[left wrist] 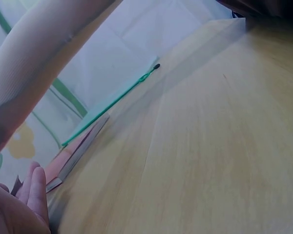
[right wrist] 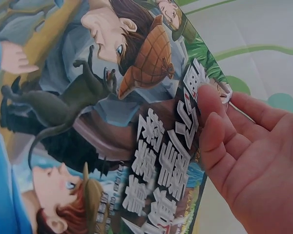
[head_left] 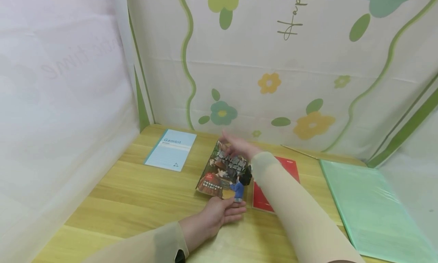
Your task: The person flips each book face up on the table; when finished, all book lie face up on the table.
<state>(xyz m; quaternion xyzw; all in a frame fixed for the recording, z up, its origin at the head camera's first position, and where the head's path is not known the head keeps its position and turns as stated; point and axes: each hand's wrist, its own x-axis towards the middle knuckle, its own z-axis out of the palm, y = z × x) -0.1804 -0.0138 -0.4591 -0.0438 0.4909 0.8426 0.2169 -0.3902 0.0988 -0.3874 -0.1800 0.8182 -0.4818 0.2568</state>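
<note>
A book with a colourful illustrated cover (head_left: 212, 179) is held tilted in the middle of the table, its cover facing up. At its far edge my right hand (head_left: 237, 145) pinches it, fingertips on the cover's top corner in the right wrist view. My left hand (head_left: 217, 215) holds the near edge, with the thumb along it and the fingers stretched out below. Close up, the cover (right wrist: 88, 136) shows drawn figures, a dark animal and large white lettering. In the left wrist view only part of the left hand (left wrist: 19, 209) appears.
A light blue notebook (head_left: 172, 150) lies to the left on the wooden table (head_left: 119, 202). To the right, a red book (head_left: 291, 168) is partly hidden by the right forearm. A green folder (head_left: 373, 209) lies further right. A thin stick (head_left: 299, 152) lies near the back curtain (head_left: 239, 57).
</note>
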